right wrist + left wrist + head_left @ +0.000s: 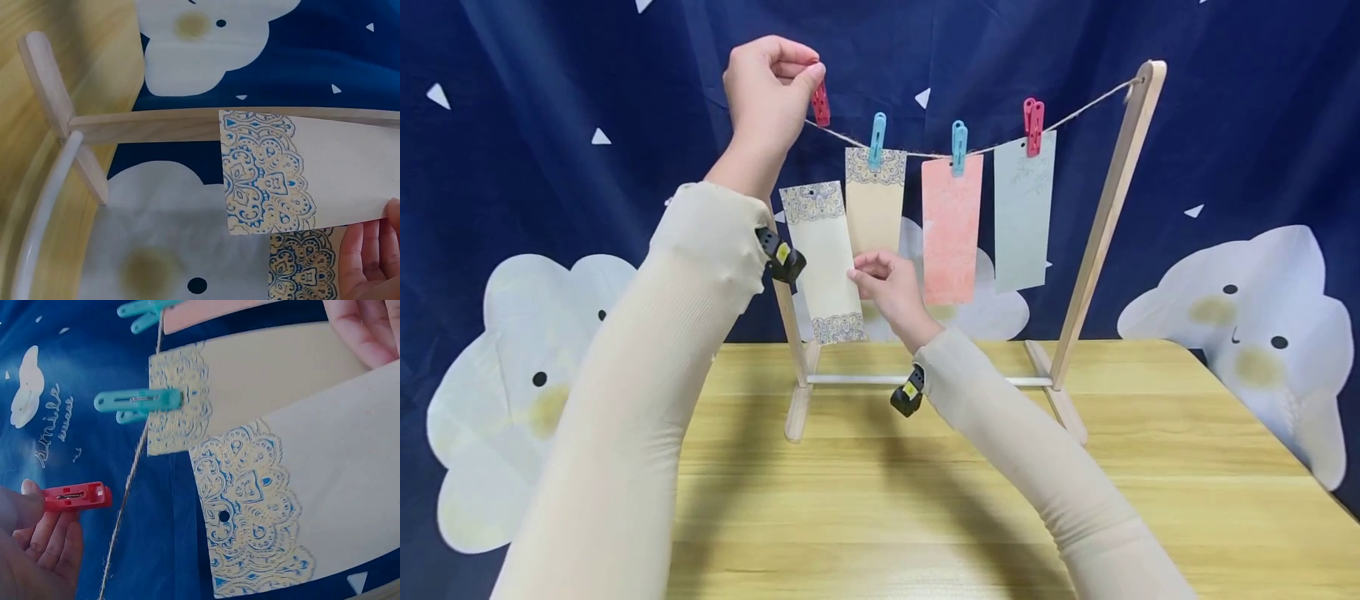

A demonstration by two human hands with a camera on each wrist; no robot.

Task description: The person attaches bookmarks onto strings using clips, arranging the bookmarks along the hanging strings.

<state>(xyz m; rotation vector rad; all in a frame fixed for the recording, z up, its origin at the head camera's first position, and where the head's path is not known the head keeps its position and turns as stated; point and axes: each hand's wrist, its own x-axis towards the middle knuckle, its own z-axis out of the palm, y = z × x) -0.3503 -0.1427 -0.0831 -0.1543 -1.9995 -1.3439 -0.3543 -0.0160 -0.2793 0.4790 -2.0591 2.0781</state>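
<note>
Between thumb and fingers, my left hand pinches a red clothespin above the left part of the string. In the left wrist view the clothespin's tip points toward the string. My right hand pinches the right edge of a cream bookmark with blue lace-like bands and a punched hole near its top. This bookmark is tilted, its top edge below the string, and it overlaps a tan bookmark that a blue clothespin clips to the string.
A pink bookmark hangs from another blue clothespin, and a pale green one from a red clothespin. The string is tied to a wooden stand on the wooden table. Behind is a blue curtain.
</note>
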